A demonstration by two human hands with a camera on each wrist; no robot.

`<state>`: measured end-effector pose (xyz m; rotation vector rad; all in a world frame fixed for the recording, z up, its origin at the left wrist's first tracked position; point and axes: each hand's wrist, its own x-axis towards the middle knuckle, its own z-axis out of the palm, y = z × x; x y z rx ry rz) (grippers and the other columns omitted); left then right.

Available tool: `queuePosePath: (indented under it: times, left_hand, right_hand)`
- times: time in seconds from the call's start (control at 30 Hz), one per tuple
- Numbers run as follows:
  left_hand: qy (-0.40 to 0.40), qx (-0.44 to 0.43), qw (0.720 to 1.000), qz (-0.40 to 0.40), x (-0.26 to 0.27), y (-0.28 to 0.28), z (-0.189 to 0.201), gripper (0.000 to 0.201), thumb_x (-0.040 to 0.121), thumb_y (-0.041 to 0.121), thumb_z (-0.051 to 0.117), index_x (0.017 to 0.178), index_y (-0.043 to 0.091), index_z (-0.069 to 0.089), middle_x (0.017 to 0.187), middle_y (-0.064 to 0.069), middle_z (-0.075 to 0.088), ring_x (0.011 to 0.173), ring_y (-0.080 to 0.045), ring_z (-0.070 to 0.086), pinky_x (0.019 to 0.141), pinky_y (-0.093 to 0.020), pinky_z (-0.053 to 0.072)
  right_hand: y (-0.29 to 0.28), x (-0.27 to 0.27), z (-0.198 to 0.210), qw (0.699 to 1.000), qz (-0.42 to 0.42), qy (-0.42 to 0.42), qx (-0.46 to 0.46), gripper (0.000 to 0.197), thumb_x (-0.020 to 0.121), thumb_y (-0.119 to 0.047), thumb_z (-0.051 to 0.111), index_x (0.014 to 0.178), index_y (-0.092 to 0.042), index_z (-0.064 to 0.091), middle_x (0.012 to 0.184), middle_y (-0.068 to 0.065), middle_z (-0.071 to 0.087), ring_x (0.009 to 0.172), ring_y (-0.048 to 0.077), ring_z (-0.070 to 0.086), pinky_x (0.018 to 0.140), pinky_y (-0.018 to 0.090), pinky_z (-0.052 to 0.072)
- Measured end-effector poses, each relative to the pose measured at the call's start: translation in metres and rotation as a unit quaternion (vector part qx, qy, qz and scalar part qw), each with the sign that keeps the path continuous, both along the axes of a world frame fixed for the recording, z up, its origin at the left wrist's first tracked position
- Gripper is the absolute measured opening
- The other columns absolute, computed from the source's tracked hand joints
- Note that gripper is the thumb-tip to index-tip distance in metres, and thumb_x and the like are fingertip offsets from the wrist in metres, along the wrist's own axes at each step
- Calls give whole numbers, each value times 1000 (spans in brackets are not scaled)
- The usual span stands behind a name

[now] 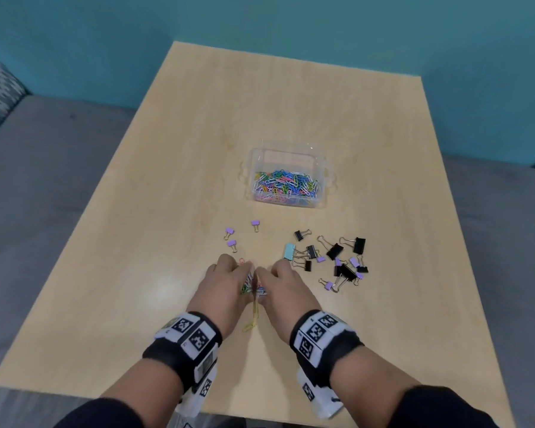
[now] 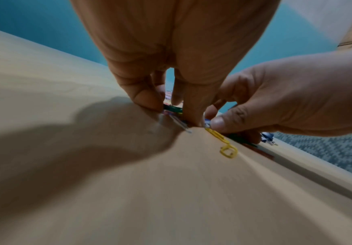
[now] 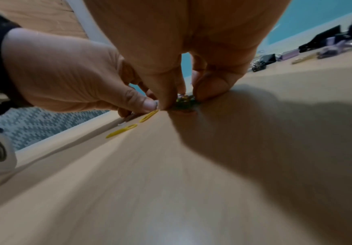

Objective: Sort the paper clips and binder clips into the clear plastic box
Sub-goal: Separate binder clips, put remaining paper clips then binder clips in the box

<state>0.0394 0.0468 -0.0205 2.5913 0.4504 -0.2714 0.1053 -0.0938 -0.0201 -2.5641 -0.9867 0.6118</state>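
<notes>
The clear plastic box (image 1: 260, 156) stands mid-table with a heap of coloured paper clips (image 1: 286, 183) in it. Near the front edge my left hand (image 1: 229, 281) and right hand (image 1: 278, 281) meet, fingers curled down onto a small bunch of loose paper clips (image 1: 248, 287). Up close, my left hand (image 2: 170, 107) pinches green and white clips (image 2: 174, 108) against the table, and my right hand (image 3: 186, 97) pinches the same bunch (image 3: 184, 101). Yellow paper clips (image 1: 253, 319) trail out between the wrists. Binder clips (image 1: 334, 257), black, purple and one teal, lie just right of my right hand.
Three purple binder clips (image 1: 231, 237) lie apart, left of the main scatter and ahead of my left hand. The wooden table (image 1: 136, 273) is bare to the left and behind the box. A grey seat and a teal wall surround it.
</notes>
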Motion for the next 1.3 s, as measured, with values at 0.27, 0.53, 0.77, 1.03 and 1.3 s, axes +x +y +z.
queuePosePath:
  times: [0.27, 0.53, 0.77, 1.03, 1.3]
  left_hand:
    - [-15, 20, 1000, -14, 9, 5, -2, 6, 83, 10, 57, 87, 13, 62, 88, -2, 46, 63, -23, 50, 56, -36, 47]
    - [36, 40, 998, -35, 18, -3, 11, 14, 82, 4, 47, 77, 17, 43, 83, 0, 38, 61, -23, 43, 55, -32, 37]
    - [59, 44, 997, 2, 23, -8, 17, 12, 82, 7, 43, 77, 17, 39, 80, -1, 39, 62, -25, 46, 54, -32, 37]
    - [17, -89, 986, 143, 17, 13, 23, 14, 72, 8, 52, 68, 21, 54, 70, 3, 56, 63, -18, 56, 56, -30, 44]
    - [-114, -258, 934, 220, 120, 44, 78, 19, 68, -5, 53, 67, 12, 59, 54, -8, 61, 47, -23, 63, 54, -31, 51]
  right_hand:
    - [10, 10, 11, 998, 47, 4, -35, 32, 75, 12, 47, 96, -13, 48, 103, 9, 40, 78, 23, 38, 64, 35, 39]
    - [11, 14, 22, 990, 100, -31, -92, 35, 79, 6, 49, 112, -8, 47, 110, 13, 44, 93, 30, 49, 66, 35, 36]
    - [10, 23, 23, 990, 100, -23, -94, 31, 81, 2, 54, 111, -7, 49, 108, 14, 47, 92, 31, 52, 71, 40, 47]
    - [-7, 47, 25, 998, -14, 61, -13, 12, 92, -13, 45, 84, -14, 54, 87, 1, 53, 75, 22, 55, 69, 37, 50]
    - [6, 151, 69, 989, -131, 5, 72, 10, 87, -15, 53, 83, -15, 62, 76, 0, 63, 66, 21, 59, 59, 32, 50]
